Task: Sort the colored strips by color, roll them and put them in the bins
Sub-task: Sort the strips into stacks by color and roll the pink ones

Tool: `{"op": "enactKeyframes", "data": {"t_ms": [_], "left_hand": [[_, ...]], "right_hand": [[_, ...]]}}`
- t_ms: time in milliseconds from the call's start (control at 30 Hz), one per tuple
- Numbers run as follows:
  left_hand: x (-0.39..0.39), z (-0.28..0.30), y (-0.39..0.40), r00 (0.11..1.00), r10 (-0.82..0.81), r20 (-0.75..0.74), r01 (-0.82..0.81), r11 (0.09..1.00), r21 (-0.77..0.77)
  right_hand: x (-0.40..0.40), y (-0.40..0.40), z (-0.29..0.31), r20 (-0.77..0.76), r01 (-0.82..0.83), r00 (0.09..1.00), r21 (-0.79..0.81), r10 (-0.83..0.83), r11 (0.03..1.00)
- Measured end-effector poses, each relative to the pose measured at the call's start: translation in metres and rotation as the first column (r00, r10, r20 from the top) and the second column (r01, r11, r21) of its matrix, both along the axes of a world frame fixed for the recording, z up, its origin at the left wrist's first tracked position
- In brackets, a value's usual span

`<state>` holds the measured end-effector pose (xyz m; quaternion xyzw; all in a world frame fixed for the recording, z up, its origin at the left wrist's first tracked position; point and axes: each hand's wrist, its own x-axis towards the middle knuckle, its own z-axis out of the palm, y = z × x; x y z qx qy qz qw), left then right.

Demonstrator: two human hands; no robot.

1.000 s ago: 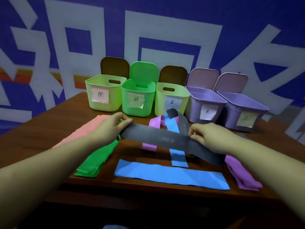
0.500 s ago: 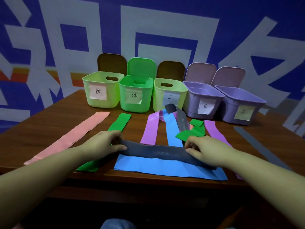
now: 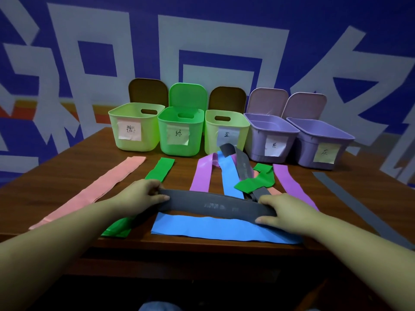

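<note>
Fingertips of both hands are hiding behind the grey strip (image 3: 215, 204). Left hand (image 3: 143, 194) and right hand (image 3: 285, 212) are gripping its ends over the brown table (image 3: 67, 167); a blue wall (image 3: 202, 41) is standing behind.

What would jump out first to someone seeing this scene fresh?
The gray strip stretched across the near table edge, left hand and right hand each holding an end, over a blue strip. Behind, five open labelled bins line the table's far edge.

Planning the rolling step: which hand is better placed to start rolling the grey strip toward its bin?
Left, probably. The left hand pinches the grey strip at its end farthest from the grey-labelled bin; the right hand holds the end nearer it.
</note>
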<state>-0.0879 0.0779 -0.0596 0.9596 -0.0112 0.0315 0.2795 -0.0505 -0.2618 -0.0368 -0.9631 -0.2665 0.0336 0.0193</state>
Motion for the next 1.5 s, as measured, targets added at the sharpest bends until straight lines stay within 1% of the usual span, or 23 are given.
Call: {"op": "enactKeyframes", "data": {"t_ms": [67, 233, 267, 367, 500, 600, 667, 767, 867, 967, 1167, 1300, 1500], "left_hand": [[0.000, 0.001, -0.001, 1.000, -0.002, -0.007, 0.002, 1.000, -0.001], [0.003, 0.005, 0.001, 1.000, -0.001, -0.021, 0.002, 1.000, 0.030], [0.004, 0.007, 0.001, 1.000, 0.006, -0.019, -0.005, 1.000, 0.014], [0.009, 0.018, -0.001, 0.999, 0.046, 0.015, -0.043, 0.990, -0.136], [0.021, 0.038, -0.012, 0.989, 0.104, 0.102, -0.063, 0.938, -0.340], [0.036, 0.051, -0.024, 0.978, 0.132, 0.162, -0.060, 0.921, -0.385], [0.046, 0.056, -0.033, 0.969, 0.139, 0.202, -0.053, 0.923, -0.381], [0.062, 0.061, -0.046, 0.963, 0.136, 0.231, -0.052, 0.941, -0.335], [0.076, 0.062, -0.059, 0.966, 0.114, 0.232, -0.038, 0.950, -0.309], [0.089, 0.061, -0.072, 0.972, 0.097, 0.216, -0.032, 0.958, -0.284], [0.121, 0.055, -0.107, 0.975, 0.018, 0.222, 0.025, 0.982, -0.190], [0.144, 0.054, -0.147, 0.966, -0.031, 0.258, 0.062, 0.992, -0.114], [0.182, 0.053, -0.215, 0.947, -0.107, 0.304, 0.141, 0.986, -0.093]], "right_hand": [[-0.001, -0.001, -0.001, 0.016, 0.001, 1.000, -0.009, -0.001, 1.000], [0.004, -0.003, 0.000, 0.005, 0.014, 1.000, 0.031, -0.014, 0.999], [0.006, -0.004, 0.002, 0.009, 0.017, 1.000, 0.043, -0.017, 0.999], [0.009, -0.008, 0.012, 0.016, 0.027, 0.999, 0.154, -0.029, 0.988], [0.010, -0.013, 0.031, 0.018, 0.033, 0.999, 0.304, -0.041, 0.952], [0.009, -0.018, 0.035, -0.016, 0.078, 0.997, 0.421, -0.078, 0.904], [0.009, -0.023, 0.033, -0.025, 0.097, 0.995, 0.449, -0.096, 0.888], [0.008, -0.035, 0.029, -0.013, 0.110, 0.993, 0.455, -0.118, 0.884], [0.010, -0.051, 0.026, 0.004, 0.132, 0.989, 0.437, -0.149, 0.890], [0.012, -0.069, 0.025, 0.034, 0.120, 0.989, 0.412, -0.147, 0.903], [0.017, -0.113, 0.022, 0.053, 0.127, 0.985, 0.430, -0.166, 0.894], [0.019, -0.143, 0.007, 0.022, 0.183, 0.976, 0.458, -0.217, 0.870], [0.020, -0.185, -0.006, 0.005, 0.274, 0.947, 0.516, -0.322, 0.812]]}}
